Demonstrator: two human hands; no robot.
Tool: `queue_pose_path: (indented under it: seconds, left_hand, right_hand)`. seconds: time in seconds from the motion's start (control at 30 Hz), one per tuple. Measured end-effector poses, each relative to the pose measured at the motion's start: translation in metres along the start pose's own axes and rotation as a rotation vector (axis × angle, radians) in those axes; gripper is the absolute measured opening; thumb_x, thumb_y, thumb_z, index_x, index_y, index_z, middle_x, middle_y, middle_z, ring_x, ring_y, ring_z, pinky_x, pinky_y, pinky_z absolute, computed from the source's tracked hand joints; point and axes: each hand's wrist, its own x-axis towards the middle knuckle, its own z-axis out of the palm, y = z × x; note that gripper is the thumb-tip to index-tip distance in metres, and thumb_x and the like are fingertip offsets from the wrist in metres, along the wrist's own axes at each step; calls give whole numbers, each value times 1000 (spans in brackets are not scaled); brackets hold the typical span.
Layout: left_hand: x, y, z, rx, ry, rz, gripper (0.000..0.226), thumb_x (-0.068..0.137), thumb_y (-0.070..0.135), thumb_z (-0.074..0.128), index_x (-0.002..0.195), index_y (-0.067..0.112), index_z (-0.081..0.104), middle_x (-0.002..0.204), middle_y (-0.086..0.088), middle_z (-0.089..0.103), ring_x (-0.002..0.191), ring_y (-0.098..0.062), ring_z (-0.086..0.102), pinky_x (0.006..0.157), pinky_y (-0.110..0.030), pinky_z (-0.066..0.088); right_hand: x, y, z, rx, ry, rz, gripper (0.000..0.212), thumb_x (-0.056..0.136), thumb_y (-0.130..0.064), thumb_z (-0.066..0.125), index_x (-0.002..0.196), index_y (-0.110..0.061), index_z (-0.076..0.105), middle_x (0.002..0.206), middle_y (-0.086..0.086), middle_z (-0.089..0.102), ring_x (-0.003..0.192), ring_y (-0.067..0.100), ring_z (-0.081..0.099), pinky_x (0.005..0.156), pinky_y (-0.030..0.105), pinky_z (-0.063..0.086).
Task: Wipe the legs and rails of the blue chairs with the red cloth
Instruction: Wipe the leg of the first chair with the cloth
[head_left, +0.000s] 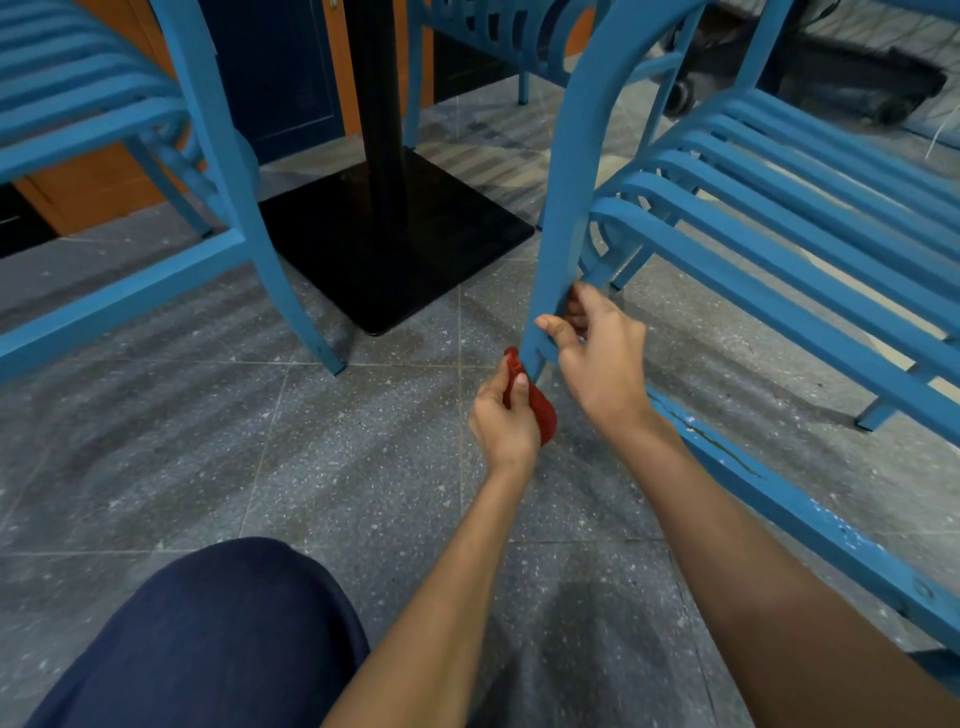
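Head view: red cloth (537, 410) is bunched into a small wad, low down at the foot of the front leg (558, 234) of the right blue chair (779, 223), touching the leg just above the floor (208, 441). The chair is slatted, painted blue, and its low side rail (810, 519) runs toward the camera with chipped paint. Left hand (504, 415) grips the cloth, fingers curled round the wad, thumb on top, forearm reaching up from bottom centre. Right hand (597, 353) holds the same leg just above the cloth, thumb across the front, fingers wrapped behind, partly hidden. The hands are close but apart. Left blue chair (218, 130) stands well apart, with the black table pedestal (395, 239) between the chairs. Knee (208, 639) in dark blue fabric at bottom left.
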Motion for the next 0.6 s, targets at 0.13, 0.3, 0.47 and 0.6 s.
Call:
queue_pose_path:
  seconds: [0.13, 0.3, 0.47, 0.6]
  left_hand:
    - [-11, 19, 10, 26, 45, 227, 39, 95, 12, 50, 134, 17, 52, 136, 2, 54, 124, -6, 48, 107, -30, 37]
    - [-23, 12, 12, 107, 38, 381, 46, 97, 13, 48, 142, 21, 39, 145, 6, 41, 114, 15, 33, 96, -2, 25]
    - [-14, -8, 7, 109, -15, 295, 50, 96, 7, 46, 143, 21, 38, 147, 3, 39, 128, -3, 34, 110, -31, 33]
    - [-23, 8, 9, 122, 2, 297, 50, 97, 5, 46, 144, 18, 35, 145, 5, 38, 121, -1, 34, 100, -3, 26]
  right_hand:
    - [0, 0, 0, 2, 4, 6, 20, 89, -13, 66, 107, -5, 63, 100, 7, 69, 84, 5, 60, 72, -7, 36]
    - [-1, -1, 0, 8, 6, 4, 20, 88, -13, 68, 105, -4, 64, 99, 7, 69, 83, 4, 59, 71, -7, 36]
    - [0, -1, -1, 3, 3, 0, 22, 89, -13, 67, 108, -4, 63, 100, 7, 69, 85, 4, 59, 71, -8, 35]
    - [0, 0, -1, 10, 2, 5, 21, 88, -13, 67, 107, -4, 64, 99, 8, 69, 83, 6, 60, 71, -6, 37]
